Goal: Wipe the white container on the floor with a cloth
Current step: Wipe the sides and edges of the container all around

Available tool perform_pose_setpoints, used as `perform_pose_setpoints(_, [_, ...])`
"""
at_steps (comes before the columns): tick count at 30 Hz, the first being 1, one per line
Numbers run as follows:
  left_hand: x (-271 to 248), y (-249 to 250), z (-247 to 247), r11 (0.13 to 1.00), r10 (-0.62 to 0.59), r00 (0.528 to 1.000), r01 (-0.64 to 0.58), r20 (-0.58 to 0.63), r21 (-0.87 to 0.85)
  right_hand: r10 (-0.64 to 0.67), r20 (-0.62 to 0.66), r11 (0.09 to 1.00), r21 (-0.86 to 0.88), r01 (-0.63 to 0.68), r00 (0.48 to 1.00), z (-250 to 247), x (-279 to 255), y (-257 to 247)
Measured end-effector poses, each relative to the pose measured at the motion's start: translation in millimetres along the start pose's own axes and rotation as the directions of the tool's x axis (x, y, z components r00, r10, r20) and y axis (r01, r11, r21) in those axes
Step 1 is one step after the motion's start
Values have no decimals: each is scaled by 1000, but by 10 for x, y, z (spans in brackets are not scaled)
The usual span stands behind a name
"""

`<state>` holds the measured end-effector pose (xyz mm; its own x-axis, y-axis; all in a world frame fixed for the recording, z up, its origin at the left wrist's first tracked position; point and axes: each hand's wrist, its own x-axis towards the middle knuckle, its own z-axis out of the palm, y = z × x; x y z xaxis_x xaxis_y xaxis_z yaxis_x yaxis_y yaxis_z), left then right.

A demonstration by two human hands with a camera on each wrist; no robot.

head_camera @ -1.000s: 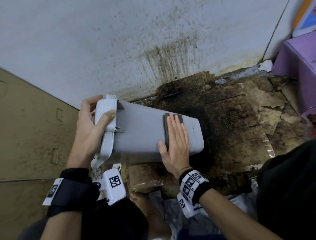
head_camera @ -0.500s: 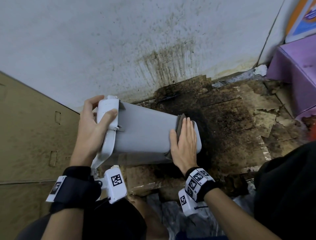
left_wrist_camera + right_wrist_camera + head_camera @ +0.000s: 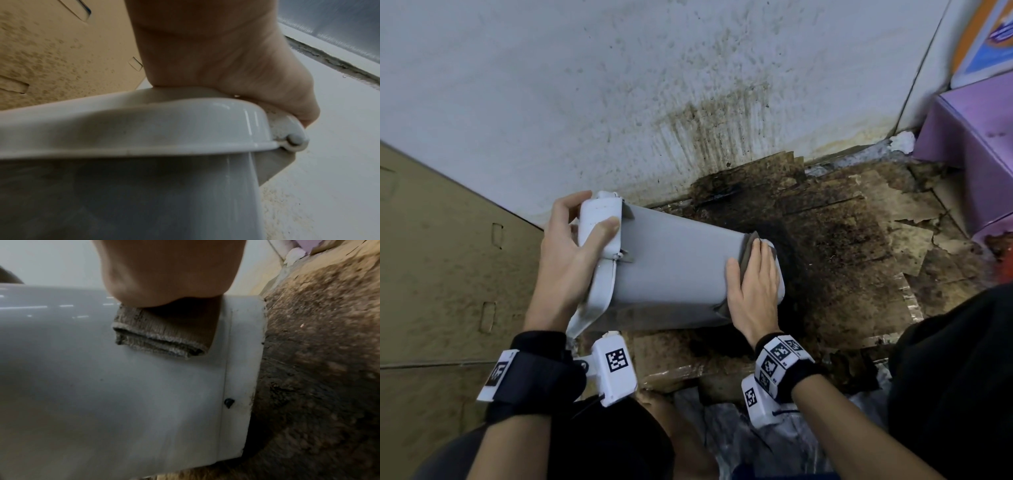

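The white container point(image 3: 674, 270) lies tilted on its side over the stained floor, lid end to the left, base end to the right. My left hand point(image 3: 571, 253) grips the lid end, thumb over the white lid point(image 3: 599, 222) and fingers curled behind it; the left wrist view shows the container's rim point(image 3: 144, 129) under my palm point(image 3: 226, 56). My right hand point(image 3: 755, 284) lies flat, fingers straight, pressing a folded grey-brown cloth point(image 3: 748, 250) against the container's side by the base. In the right wrist view the cloth point(image 3: 156, 337) sticks out from under my palm, beside the base band point(image 3: 242, 369).
A dirty white wall point(image 3: 654, 85) stands behind. Dark, soiled, torn cardboard point(image 3: 859, 257) covers the floor to the right. A tan cardboard panel point(image 3: 448, 274) stands at the left, a purple box point(image 3: 979, 154) at the far right. Crumpled plastic sheet point(image 3: 722, 428) lies near my knees.
My right hand has slid the cloth along the container's side from the middle toward the base end. The left hand keeps its grip on the lid end.
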<state>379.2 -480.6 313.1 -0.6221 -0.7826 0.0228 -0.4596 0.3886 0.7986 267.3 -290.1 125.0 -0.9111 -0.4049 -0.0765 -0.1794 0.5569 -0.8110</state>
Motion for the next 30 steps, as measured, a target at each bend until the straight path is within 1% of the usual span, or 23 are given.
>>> perform_pose_setpoints(2, [0,14,-5,1000,9,1000,-9,-3,-20,-13,-8,1000,-5,13,1000,-11,21,4])
perform_pose_setpoints(3, [2,16,-5,1000,12,1000,-12,-5,-22,-8,-33,1000,-21,8,999,-13,12,-17])
perform_pose_setpoints(6, [2,7,7,1000,14,1000,-14,-12,-9,-18,-148,989,-150,-4,989,-26,-53,-98])
perform_pose_setpoints(7, [4,3,12,1000,15,1000,-15,-14,-11,-24,-168,980,-197,-9,986,-37,-64,-113])
perform_pose_setpoints(9, [9,6,19,1000,14,1000,-15,-16,-15,-22,-171,966,-258,-23,985,-66,-58,-126])
perform_pose_setpoints(12, [10,20,21,1000,21,1000,-21,-16,-20,-16,-165,959,-283,-32,986,-61,-53,-148])
perform_pose_setpoints(14, [-1,23,19,1000,24,1000,-24,-13,-19,-14,-140,968,-249,-22,990,-30,-65,-137])
perform_pose_setpoints(17, [-13,7,14,999,28,1000,-28,-11,-22,-2,-15,998,-61,1,1000,-10,-53,-80])
perform_pose_setpoints(19, [-17,-1,3,999,38,999,-38,-15,-15,-14,46,1000,9,14,999,-13,-22,-78])
perform_pose_setpoints(21, [-21,-5,4,999,45,999,-45,-16,-15,-82,78,997,9,82,994,-27,10,-163])
perform_pose_setpoints(23, [-24,-11,15,999,48,999,-48,-13,-17,-179,128,984,24,177,976,-35,24,-349])
perform_pose_setpoints(27, [-22,-26,20,999,44,999,-44,-12,-15,-349,208,937,72,341,914,-22,-44,-780])
perform_pose_setpoints(30, [-29,-38,-6,999,34,999,-35,-16,-22,-422,221,906,81,415,879,-22,-64,-818])
